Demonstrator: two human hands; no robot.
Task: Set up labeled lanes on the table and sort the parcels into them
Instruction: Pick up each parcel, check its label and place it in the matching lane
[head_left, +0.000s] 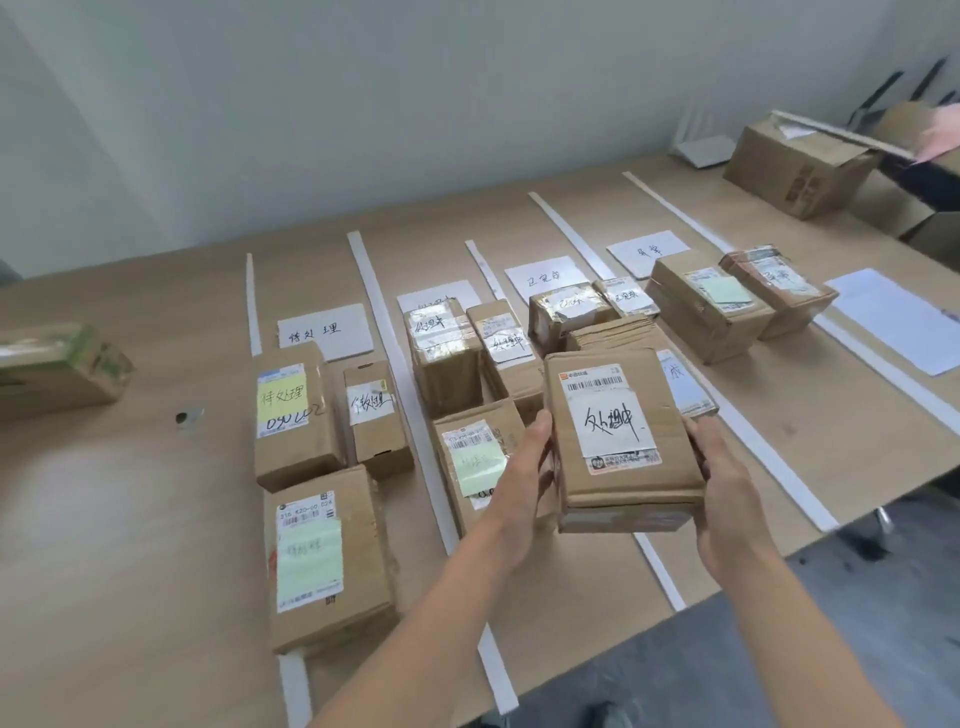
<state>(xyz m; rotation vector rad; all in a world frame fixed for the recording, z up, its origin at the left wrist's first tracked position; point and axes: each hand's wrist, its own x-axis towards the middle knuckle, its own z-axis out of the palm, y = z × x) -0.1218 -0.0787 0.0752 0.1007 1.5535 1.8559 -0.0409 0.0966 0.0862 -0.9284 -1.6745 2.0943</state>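
- Gripping one parcel (618, 441) by its sides with left hand (524, 467) and right hand (727, 488), above the counter's (130, 519) middle lanes.
- Lying in place already: white strips (397, 374), paper labels (324, 330), many sorted boxes (291, 415).
- Waiting, probably: this parcel, a stray box (52, 369) far left.

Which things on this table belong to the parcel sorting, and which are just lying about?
Job: held parcel between left hand and right hand; white lane strips; handwritten lane labels; sorted parcels in lanes.
Lying about: small grey object and white device on the table.
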